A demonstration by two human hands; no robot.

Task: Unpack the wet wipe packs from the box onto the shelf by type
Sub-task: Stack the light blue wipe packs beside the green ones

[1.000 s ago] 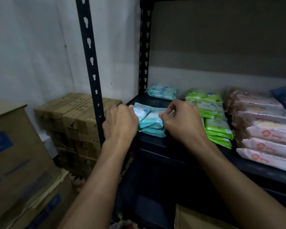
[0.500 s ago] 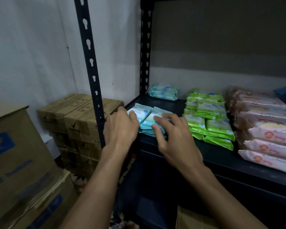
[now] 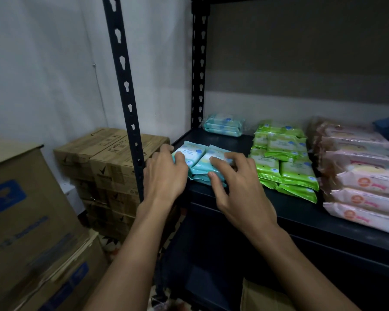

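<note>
I am squaring a small stack of teal wipe packs [image 3: 201,161] at the shelf's [image 3: 301,217] front left corner, my left hand [image 3: 164,176] curling round its left end, my right hand's [image 3: 238,187] spread fingers pressing on top. They look light, soft and slick, so I am judging the sides safest to grip.

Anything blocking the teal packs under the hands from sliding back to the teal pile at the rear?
Nothing visible: bare shelf lies between the front teal packs and the rear teal pile. Green packs sit to the right.
</note>
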